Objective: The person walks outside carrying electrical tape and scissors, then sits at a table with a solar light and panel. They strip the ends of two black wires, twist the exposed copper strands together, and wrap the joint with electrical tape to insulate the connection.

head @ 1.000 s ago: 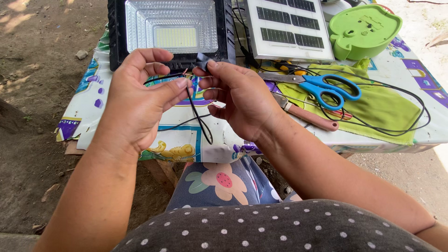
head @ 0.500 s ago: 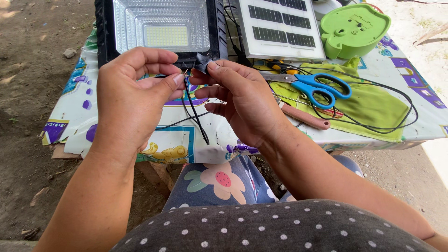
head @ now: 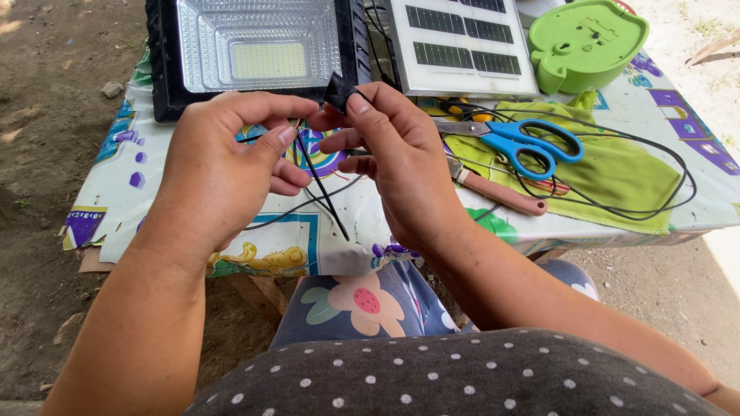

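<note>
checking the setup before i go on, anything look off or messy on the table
Mostly the black cable: it sprawls in loose loops across the green cloth and tangles under the blue scissors. Nothing looks spilled or broken.

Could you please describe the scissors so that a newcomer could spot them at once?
Start at the green cloth on the table's right side. The scissors lie across its upper left edge, beside a brown-handled tool; only they have bright blue looped handles.
</note>
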